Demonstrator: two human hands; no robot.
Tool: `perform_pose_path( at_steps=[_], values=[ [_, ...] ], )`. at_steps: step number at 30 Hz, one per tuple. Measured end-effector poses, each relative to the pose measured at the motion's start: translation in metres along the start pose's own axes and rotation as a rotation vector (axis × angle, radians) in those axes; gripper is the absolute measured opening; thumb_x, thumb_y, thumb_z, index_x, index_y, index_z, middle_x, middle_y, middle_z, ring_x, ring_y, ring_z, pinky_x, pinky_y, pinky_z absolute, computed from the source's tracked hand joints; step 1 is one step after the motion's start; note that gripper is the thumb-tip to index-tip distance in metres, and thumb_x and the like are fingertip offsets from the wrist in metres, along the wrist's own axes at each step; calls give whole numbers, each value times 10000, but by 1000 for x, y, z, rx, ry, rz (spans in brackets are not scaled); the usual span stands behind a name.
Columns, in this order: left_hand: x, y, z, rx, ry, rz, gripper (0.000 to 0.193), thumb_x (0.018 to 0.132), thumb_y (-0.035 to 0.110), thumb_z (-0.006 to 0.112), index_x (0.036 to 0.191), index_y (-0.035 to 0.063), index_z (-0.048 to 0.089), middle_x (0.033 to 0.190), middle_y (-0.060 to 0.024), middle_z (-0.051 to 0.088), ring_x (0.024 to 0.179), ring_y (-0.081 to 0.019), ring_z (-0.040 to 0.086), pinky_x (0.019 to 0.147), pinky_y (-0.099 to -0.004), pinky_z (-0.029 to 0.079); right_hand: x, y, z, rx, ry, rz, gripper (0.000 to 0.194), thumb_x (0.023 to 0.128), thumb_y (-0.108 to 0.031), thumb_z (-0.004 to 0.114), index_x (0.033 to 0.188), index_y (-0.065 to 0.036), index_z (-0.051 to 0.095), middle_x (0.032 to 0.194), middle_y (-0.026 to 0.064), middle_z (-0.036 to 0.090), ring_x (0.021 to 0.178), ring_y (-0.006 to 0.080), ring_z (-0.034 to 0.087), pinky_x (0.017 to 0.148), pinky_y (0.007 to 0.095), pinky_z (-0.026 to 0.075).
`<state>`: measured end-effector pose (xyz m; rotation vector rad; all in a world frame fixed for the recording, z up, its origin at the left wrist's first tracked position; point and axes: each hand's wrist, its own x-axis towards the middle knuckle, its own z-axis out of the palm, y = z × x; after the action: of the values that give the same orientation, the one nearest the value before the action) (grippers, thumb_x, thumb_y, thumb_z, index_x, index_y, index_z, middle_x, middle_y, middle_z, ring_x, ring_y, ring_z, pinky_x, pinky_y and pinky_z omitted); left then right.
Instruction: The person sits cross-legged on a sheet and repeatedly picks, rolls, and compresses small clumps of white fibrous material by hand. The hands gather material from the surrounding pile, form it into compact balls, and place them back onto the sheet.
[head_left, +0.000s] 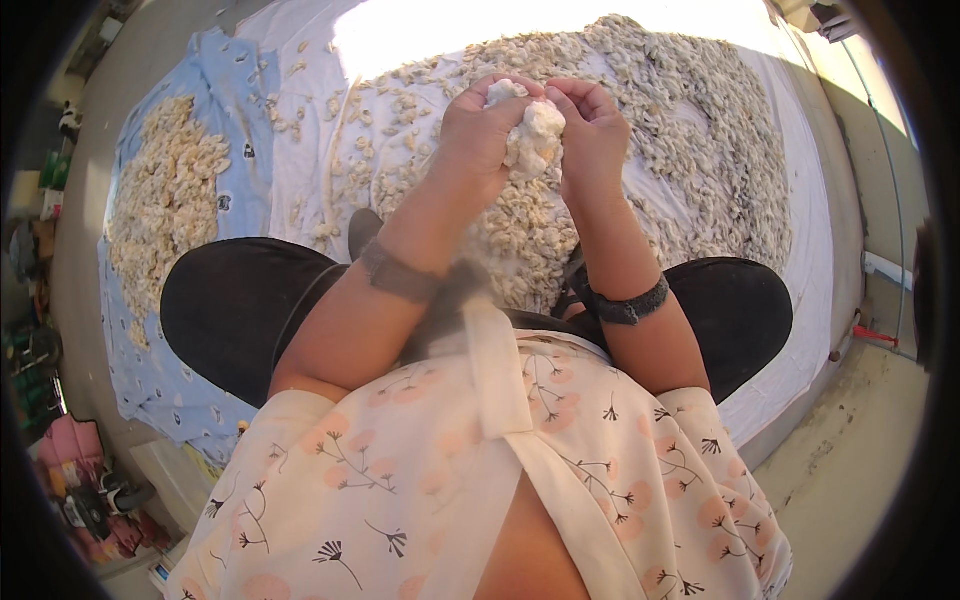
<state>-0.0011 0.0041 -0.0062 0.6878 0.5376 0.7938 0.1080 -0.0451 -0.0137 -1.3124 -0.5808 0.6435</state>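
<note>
A clump of whitish fluffy fibre, apparently raw cotton (534, 142), is held up between my two hands. My left hand (480, 131) has its fingers curled round the clump's left side, with a tuft showing above the thumb. My right hand (592, 131) pinches the upper right part with thumb and forefinger. The fingertips of both hands almost meet at the top. Below and behind them, a broad heap of similar off-white tufts (517, 240) covers much of a white cloth (814, 300), reaching close to my feet.
On the left, a blue patterned cloth (251, 97) bears a second pile of yellowish tufts (169, 180). Pink and black objects, perhaps a toy vehicle (75, 450), stand at the lower left. A wall with a pipe (889, 270) and a thin hose runs along the right.
</note>
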Motion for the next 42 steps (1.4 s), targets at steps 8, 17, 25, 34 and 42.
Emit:
perform_pose_path(
  at_steps=[8, 17, 25, 34, 42],
  values=[
    [0, 0, 6, -51, 58, -21, 103, 906, 75, 628, 1006, 54, 636, 953, -39, 653, 859, -135, 657, 722, -283, 561, -5, -3, 5, 103, 9, -117, 65, 880, -38, 658, 924, 9, 665, 848, 54, 691, 765, 86, 631, 680, 218, 502],
    [7, 2, -5, 7, 59, -20, 106, 906, 63, 619, 1011, 55, 629, 945, -40, 651, 836, -127, 655, 701, -262, 556, -1, 3, 1, 6, -81, 54, 74, 900, -64, 661, 946, -7, 666, 865, 27, 672, 754, 67, 601, 684, 208, 486],
    [5, 1, -5, 112, -36, -52, 71, 919, 73, 599, 990, 74, 602, 946, -32, 638, 833, -120, 651, 681, -258, 555, 0, 2, -1, -196, -49, -153, 108, 887, -104, 664, 877, 3, 653, 773, 38, 672, 687, 85, 602, 629, 240, 486],
    [6, -3, -7, 28, 29, -89, 86, 908, 77, 608, 992, 91, 602, 944, -29, 634, 831, -125, 646, 688, -278, 559, -6, 11, 1, -308, -40, -251, 143, 948, -141, 616, 914, -3, 636, 801, -10, 617, 701, 51, 529, 625, 217, 443],
    [4, -2, 2, -53, 130, -36, 223, 958, 194, 582, 1116, 36, 574, 1037, -53, 632, 912, -164, 635, 799, -324, 545, -16, 4, 2, -153, -10, -140, 213, 948, -200, 579, 1024, -16, 655, 966, 94, 657, 826, 150, 600, 756, 281, 481]
  ],
)
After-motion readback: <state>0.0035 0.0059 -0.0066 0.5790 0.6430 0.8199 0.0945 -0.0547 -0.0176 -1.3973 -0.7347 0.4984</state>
